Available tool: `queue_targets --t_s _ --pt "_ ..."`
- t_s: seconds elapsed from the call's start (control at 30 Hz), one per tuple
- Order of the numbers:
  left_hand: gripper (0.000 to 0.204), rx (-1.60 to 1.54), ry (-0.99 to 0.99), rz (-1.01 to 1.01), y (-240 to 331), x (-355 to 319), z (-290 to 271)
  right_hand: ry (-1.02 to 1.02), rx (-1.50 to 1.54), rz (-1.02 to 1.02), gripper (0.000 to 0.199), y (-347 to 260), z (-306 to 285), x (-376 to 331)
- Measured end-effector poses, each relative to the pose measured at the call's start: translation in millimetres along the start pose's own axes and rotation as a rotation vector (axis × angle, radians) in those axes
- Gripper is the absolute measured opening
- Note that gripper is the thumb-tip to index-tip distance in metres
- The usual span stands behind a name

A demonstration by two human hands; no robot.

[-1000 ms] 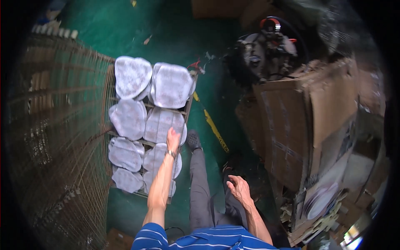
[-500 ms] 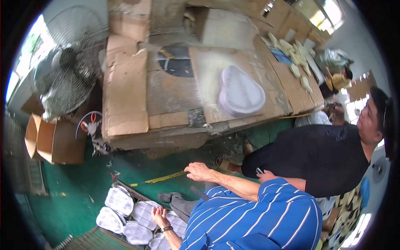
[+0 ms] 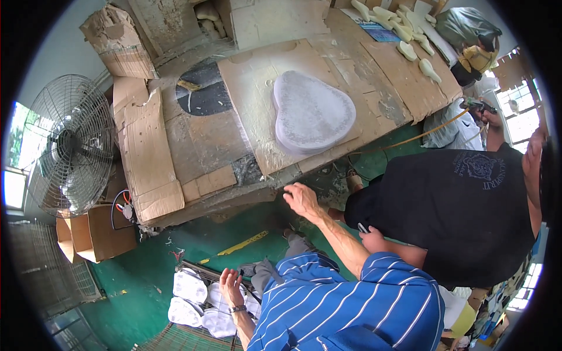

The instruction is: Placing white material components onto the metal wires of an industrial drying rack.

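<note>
A stack of white, rounded, pear-shaped pads lies on a cardboard sheet on the bench. Just off the bench's front edge is my right hand, its fingers loosely bent and nothing seen in them. Lower down, my left hand hangs with its fingers apart, holding nothing that I can see. Close beside it, several similar white pads rest on a low wire rack. Neither hand touches the stack on the bench.
A cardboard-covered bench spans the far side. Left of it stand a large fan and an open carton. A co-worker in a black shirt stands at right, holding a spray gun with a yellowish hose. Pale foot-shaped forms lie at the far right.
The view has shifted, with the bench now lower and nearer. My right hand has come up closer to the bench edge. My left hand stays beside the rack.
</note>
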State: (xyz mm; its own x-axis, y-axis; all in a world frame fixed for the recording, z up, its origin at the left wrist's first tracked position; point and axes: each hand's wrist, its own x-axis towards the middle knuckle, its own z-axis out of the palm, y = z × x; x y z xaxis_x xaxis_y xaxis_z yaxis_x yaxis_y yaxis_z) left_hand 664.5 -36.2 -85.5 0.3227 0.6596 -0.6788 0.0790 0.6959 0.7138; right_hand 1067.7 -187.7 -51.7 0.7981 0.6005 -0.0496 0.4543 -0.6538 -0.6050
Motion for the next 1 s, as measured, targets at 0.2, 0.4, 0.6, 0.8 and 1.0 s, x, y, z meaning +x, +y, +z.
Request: queue_targets --t_s 0.2,0.4,0.6,0.8,1.0 --pt "0.043 -0.018 -0.013 -0.051 0 -18 30 0.167 -0.047 0.04 0.025 23 -29 52" --pt "0.043 -0.048 0.057 -0.04 -5 -27 45 0.386 -0.272 0.03 0.033 37 -50 116" --pt "0.043 -0.073 0.132 -0.059 -17 -38 53 0.341 -0.359 0.098 0.038 58 -59 147" --pt "0.043 -0.131 0.052 -0.046 -23 -37 56 0.172 -0.324 0.178 0.016 64 -86 176" --pt "0.04 -0.158 -0.026 0.06 18 -37 79 0.323 -0.612 -0.297 0.009 -46 -142 194"
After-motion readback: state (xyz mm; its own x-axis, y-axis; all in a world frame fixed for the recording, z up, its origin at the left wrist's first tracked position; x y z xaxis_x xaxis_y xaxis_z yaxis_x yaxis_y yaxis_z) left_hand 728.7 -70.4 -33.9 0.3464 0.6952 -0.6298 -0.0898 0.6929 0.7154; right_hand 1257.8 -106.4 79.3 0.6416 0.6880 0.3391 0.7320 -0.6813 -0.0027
